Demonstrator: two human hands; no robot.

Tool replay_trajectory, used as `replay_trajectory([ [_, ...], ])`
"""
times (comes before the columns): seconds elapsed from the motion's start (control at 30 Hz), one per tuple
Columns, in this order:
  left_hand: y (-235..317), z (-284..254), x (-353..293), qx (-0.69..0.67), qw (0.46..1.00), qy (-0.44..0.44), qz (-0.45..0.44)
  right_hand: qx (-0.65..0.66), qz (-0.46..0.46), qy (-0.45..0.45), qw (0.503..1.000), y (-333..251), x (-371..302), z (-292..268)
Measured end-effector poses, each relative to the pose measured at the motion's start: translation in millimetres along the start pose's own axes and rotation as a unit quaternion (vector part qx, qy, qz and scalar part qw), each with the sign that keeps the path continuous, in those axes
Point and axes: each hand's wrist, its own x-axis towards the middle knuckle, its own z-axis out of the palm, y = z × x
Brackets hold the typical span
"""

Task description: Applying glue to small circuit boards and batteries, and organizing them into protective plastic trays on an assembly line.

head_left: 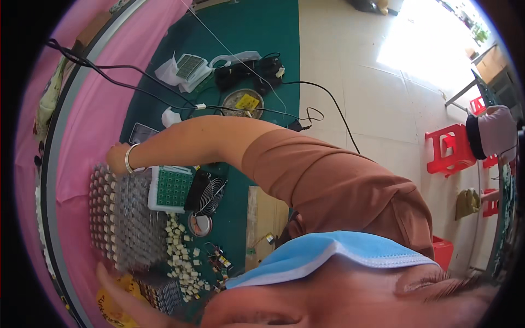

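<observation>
My right hand (118,158), with a silver bangle at the wrist, reaches across to the far end of a clear plastic tray (139,218). Its fingers are curled at the tray's corner, partly hidden. The tray looks blurred; rows of small pale and brown parts (103,213) line its left side. At the near end is my left hand (128,300), smeared and partly cut off, with one finger stretched out toward the tray's edge. Beside that hand lies a round yellow piece with dark handwriting (112,303). A dark block of small parts (164,295) adjoins it.
Right of the tray are a white holder with green circuit boards (174,188), a black fan (210,197), a round tin (200,224) and many loose cream connectors (183,262). Black cables (164,87) cross the green mat. Red stools (451,150) stand on the tiled floor.
</observation>
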Motion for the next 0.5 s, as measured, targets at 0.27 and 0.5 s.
replay_trajectory([
  [0.27,11.2,-48.0,3.3,-0.057,0.997,0.002,-0.055,0.034,0.024,0.007,0.999,-45.0,42.5,16.8],
  [0.5,-49.7,-78.3,-47.9,-0.123,0.980,0.012,-0.156,-0.079,-0.062,-0.086,0.991,-58.3,81.0,14.2],
])
